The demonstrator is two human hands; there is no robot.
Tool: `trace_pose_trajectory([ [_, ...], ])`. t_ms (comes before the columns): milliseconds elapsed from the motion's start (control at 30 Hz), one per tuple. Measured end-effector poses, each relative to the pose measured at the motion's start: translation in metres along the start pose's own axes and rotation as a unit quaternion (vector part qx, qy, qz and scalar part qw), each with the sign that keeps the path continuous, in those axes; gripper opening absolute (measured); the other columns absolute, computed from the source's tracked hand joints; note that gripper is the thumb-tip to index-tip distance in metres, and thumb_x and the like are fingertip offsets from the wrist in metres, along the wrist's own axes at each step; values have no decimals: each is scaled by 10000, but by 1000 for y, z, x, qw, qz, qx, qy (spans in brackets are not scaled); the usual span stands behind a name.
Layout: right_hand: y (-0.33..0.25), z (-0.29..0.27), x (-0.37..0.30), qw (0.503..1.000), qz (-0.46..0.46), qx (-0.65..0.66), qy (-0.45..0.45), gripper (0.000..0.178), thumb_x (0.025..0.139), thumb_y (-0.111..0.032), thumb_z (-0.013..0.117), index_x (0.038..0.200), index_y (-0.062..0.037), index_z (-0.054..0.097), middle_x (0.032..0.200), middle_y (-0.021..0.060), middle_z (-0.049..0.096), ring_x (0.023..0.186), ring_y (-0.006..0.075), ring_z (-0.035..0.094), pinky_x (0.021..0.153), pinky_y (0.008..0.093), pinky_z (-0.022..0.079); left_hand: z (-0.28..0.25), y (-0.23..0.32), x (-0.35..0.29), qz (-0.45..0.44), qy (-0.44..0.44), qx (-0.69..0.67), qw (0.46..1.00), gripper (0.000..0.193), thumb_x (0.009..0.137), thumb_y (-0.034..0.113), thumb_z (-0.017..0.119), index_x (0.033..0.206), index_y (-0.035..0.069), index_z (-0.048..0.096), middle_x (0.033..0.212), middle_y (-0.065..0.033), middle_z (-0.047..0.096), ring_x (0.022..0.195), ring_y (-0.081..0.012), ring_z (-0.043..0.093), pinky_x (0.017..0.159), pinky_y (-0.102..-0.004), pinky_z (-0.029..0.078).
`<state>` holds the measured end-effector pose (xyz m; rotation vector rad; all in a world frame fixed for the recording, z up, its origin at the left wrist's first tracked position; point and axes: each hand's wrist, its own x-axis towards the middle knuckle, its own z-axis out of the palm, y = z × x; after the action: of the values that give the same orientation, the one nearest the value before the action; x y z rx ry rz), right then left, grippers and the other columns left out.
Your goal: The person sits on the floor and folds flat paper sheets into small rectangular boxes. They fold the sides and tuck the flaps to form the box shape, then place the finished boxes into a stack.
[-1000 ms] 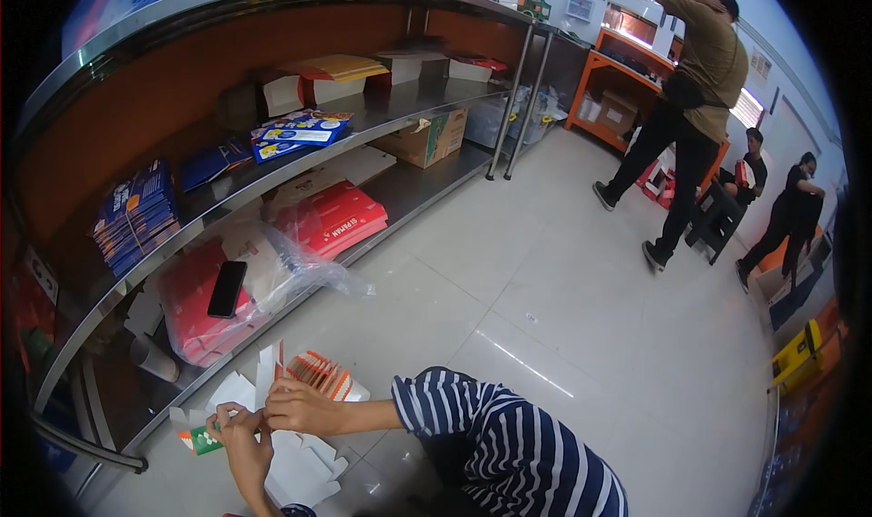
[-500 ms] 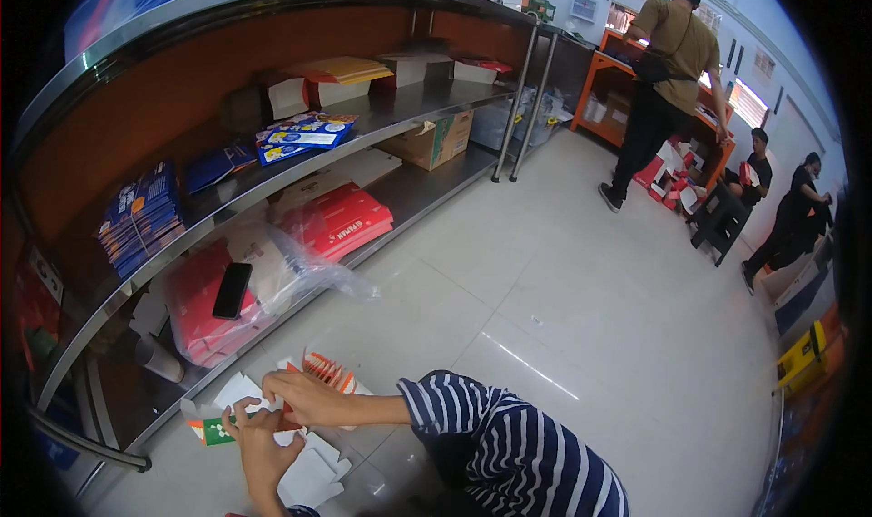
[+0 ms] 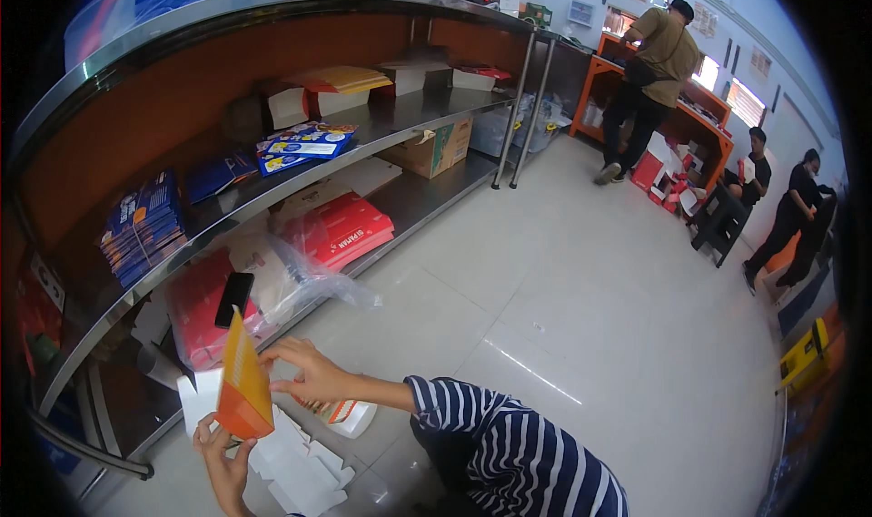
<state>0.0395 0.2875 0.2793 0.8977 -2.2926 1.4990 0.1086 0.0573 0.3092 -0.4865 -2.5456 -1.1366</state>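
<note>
A yellow and orange folded paper carton (image 3: 243,385) stands tilted in my left hand (image 3: 223,453), whose thumb and fingers grip its lower end. My right hand (image 3: 313,374) is beside the carton's right edge, its thumb and forefinger apart. Whether those fingertips touch the edge, I cannot tell. Under and beside my hands, white flat carton blanks (image 3: 304,481) lie on the floor. Partly covered by my right forearm is an orange-and-white patterned carton piece (image 3: 350,415).
A steel shelf unit (image 3: 400,122) on the left holds blue packet stacks (image 3: 143,222), red flat cartons (image 3: 341,229) in clear plastic and a black phone (image 3: 235,299). Farther off are a walking person (image 3: 668,59), two other people, a black stool (image 3: 718,216) and an orange counter (image 3: 595,90).
The carton has turned from green-and-white patterned faces to upright yellow and orange ones, now in my left hand. My right hand has drawn apart from my left. The standing person has stepped farther away.
</note>
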Motion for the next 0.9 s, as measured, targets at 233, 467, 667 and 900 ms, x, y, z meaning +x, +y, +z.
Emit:
trace_pose_trajectory([
  [233, -22, -2, -3, 962, -123, -123, 210, 715, 674, -506, 702, 1213, -98, 468, 1307, 122, 380, 1198, 326, 329, 982, 473, 210, -3, -1, 1, 9, -49, 23, 998, 101, 610, 80, 722, 672, 53, 647, 743, -11, 639, 1033, -221, 474, 983, -413, 168],
  [467, -19, -1, -5, 964, -204, -89, 142, 365, 652, -238, 753, 947, -96, 593, 1012, 29, 570, 1023, 226, 472, 869, 385, 288, -1, -15, -3, 27, 29, 83, 996, 235, 630, 32, 683, 856, 47, 619, 902, -70, 607, 1054, -249, 471, 982, -440, 201],
  [667, -13, 2, -6, 957, -174, -56, 228, 256, 641, -167, 755, 836, -99, 603, 898, 3, 584, 900, 198, 502, 821, 361, 311, 7, -21, 0, 63, 79, -128, 987, 297, 687, 69, 660, 959, 7, 558, 951, -149, 558, 1027, -274, 482, 956, -398, 277],
  [900, -28, 15, -13, 955, -210, -141, 154, 199, 725, -164, 699, 868, -75, 592, 867, 29, 581, 853, 197, 529, 797, 347, 333, 21, -17, 5, 62, 119, -8, 991, 235, 717, 138, 667, 904, 26, 581, 863, -83, 558, 887, -242, 510, 929, -387, 275],
])
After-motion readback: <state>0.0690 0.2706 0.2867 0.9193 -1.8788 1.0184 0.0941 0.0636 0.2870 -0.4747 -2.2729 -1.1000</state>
